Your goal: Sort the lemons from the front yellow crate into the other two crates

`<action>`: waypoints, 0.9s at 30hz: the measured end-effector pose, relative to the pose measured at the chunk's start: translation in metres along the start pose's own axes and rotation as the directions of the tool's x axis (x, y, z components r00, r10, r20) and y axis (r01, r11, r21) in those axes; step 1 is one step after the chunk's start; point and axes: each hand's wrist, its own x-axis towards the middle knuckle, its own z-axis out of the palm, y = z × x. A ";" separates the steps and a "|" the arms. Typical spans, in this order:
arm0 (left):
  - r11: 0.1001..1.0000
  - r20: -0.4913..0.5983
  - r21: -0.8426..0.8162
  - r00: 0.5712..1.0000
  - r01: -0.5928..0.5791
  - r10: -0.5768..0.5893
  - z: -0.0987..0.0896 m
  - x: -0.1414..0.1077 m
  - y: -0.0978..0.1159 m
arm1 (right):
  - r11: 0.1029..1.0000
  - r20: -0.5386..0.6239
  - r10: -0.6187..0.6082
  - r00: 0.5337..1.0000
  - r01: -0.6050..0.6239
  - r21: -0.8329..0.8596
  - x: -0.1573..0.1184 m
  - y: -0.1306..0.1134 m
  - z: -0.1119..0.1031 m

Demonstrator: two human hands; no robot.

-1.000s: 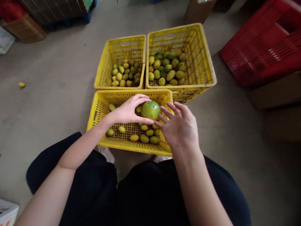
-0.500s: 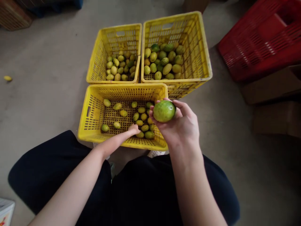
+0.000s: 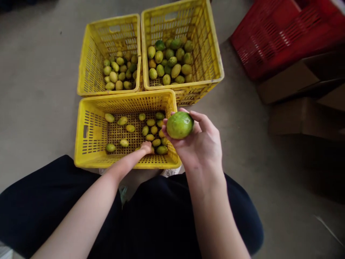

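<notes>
My right hand (image 3: 198, 138), palm up with the fingers curled, holds a large green fruit (image 3: 179, 125) above the right edge of the near yellow crate (image 3: 91, 154). Down inside that crate, my left hand (image 3: 147, 147) is closed at a yellow-green fruit near the front wall; its fingers are partly hidden. Several green fruits (image 3: 162, 150) and yellow ones lie close to it on the right, while a few more (image 3: 122, 121) are spread over the left half of the crate's floor.
Two more yellow crates stand behind, the left one (image 3: 82, 68) and the right one (image 3: 219, 68), both holding several fruits. A red crate (image 3: 258, 46) and cardboard boxes (image 3: 288, 118) are on the right.
The view has shifted, so the crates appear further left and slightly higher. My left hand remains low in the near crate, and my right hand still holds the green fruit.
</notes>
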 end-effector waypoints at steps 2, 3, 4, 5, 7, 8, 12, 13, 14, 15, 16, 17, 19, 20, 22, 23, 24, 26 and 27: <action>0.993 0.051 0.117 0.999 -0.005 -0.001 -0.016 0.005 -0.009 | 1.000 0.020 -0.016 1.000 0.016 0.009 0.001 0.000 0.002; 0.989 0.062 0.144 0.998 -0.022 0.013 -0.028 0.005 -0.013 | 1.000 0.028 -0.023 0.999 0.023 0.015 0.002 0.001 0.003; 0.989 0.056 0.137 0.998 -0.046 0.039 -0.042 0.003 -0.018 | 0.999 0.038 -0.027 0.999 0.026 0.023 0.003 0.002 0.005; 0.990 0.046 0.119 0.997 -0.070 0.065 -0.059 -0.001 -0.021 | 0.999 0.049 -0.029 0.998 0.027 0.030 0.004 0.003 0.007; 0.991 0.010 -0.027 0.991 -0.130 0.130 -0.096 -0.017 -0.022 | 0.999 0.073 -0.024 0.997 0.021 0.038 0.005 0.005 0.013; 0.971 -0.016 -0.169 0.985 -0.170 0.170 -0.116 -0.029 -0.020 | 0.999 0.082 -0.020 0.996 0.017 0.037 0.004 0.007 0.017; 0.513 -0.133 -0.808 0.937 -0.291 0.322 -0.187 -0.100 -0.005 | 1.000 0.145 0.007 0.989 -0.009 0.018 -0.001 0.015 0.037; 0.363 -0.159 -0.885 0.921 -0.293 0.355 -0.200 -0.120 -0.002 | 0.999 0.176 0.029 0.984 -0.032 0.014 -0.003 0.018 0.042; 0.228 -0.181 -0.932 0.905 -0.283 0.384 -0.209 -0.139 -0.001 | 0.998 0.211 0.058 0.976 -0.061 0.007 -0.006 0.021 0.047; 0.107 -0.199 -0.959 0.890 -0.264 0.411 -0.216 -0.156 0.000 | 0.996 0.243 0.092 0.966 -0.093 -0.006 -0.009 0.025 0.051; -0.009 -0.224 -0.970 0.875 -0.244 0.429 -0.220 -0.170 -0.001 | 0.992 0.265 0.125 0.956 -0.123 -0.024 -0.011 0.029 0.055; -0.124 -0.256 -0.967 0.861 -0.225 0.440 -0.222 -0.181 -0.003 | 0.988 0.278 0.155 0.948 -0.148 -0.046 -0.013 0.034 0.058; -0.339 -0.329 -0.922 0.843 -0.188 0.426 -0.222 -0.191 -0.008 | 0.980 0.281 0.198 0.939 -0.181 -0.088 -0.017 0.045 0.062; -0.433 -0.356 -0.885 0.845 -0.168 0.399 -0.222 -0.193 -0.011 | 0.976 0.282 0.213 0.935 -0.190 -0.105 -0.018 0.050 0.062; -0.556 -0.347 -0.824 0.870 -0.105 0.351 -0.221 -0.191 -0.013 | 0.973 0.304 0.223 0.926 -0.192 -0.129 -0.020 0.061 0.061; -0.584 -0.318 -0.809 0.883 -0.063 0.345 -0.221 -0.190 -0.014 | 0.974 0.322 0.218 0.922 -0.183 -0.136 -0.020 0.065 0.060; -0.594 -0.284 -0.804 0.892 -0.021 0.352 -0.220 -0.189 -0.013 | 0.976 0.340 0.207 0.917 -0.168 -0.141 -0.021 0.068 0.060; -0.573 -0.219 -0.818 0.897 0.046 0.385 -0.218 -0.188 -0.011 | 0.982 0.373 0.169 0.912 -0.125 -0.141 -0.020 0.073 0.060; -0.547 -0.195 -0.835 0.898 0.060 0.395 -0.216 -0.187 -0.010 | 0.986 0.386 0.142 0.911 -0.098 -0.133 -0.020 0.075 0.062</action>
